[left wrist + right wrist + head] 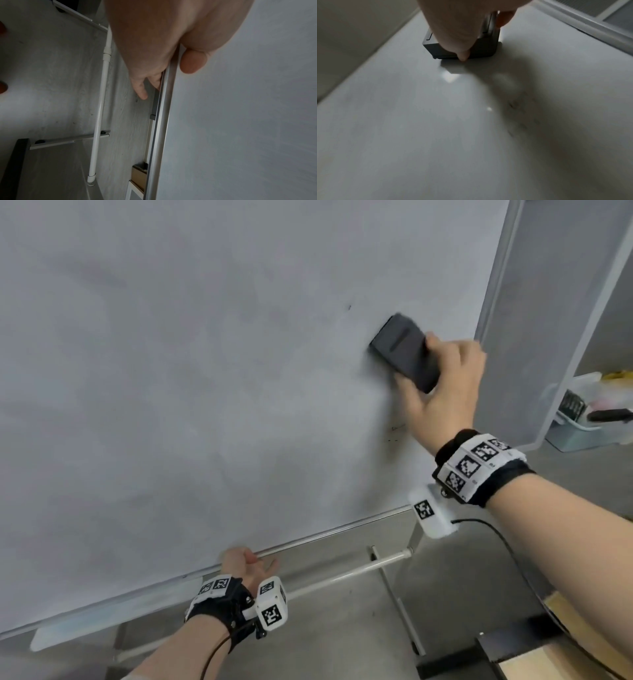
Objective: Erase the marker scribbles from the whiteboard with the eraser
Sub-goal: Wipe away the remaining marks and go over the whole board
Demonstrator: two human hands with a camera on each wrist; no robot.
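Observation:
The whiteboard (pixel 205 371) fills most of the head view, wiped to a grey smear. My right hand (pixel 438 371) grips the dark grey eraser (pixel 402 350) and presses it flat on the board near the right frame. The right wrist view shows the same eraser (pixel 485 46) under my right hand (pixel 458 29). Faint marker traces (pixel 398 429) lie just below the hand, and a small speck (pixel 349 307) sits up left of the eraser. My left hand (pixel 246 563) pinches the board's bottom frame (pixel 163 121), thumb (pixel 193 60) on the front, fingers (pixel 142 88) behind.
A white crossbar (pixel 342 575) of the board's stand runs below the bottom frame. A clear plastic bin (pixel 575 422) with small items sits on the floor at the right. Cardboard and a dark box (pixel 534 642) lie at the lower right.

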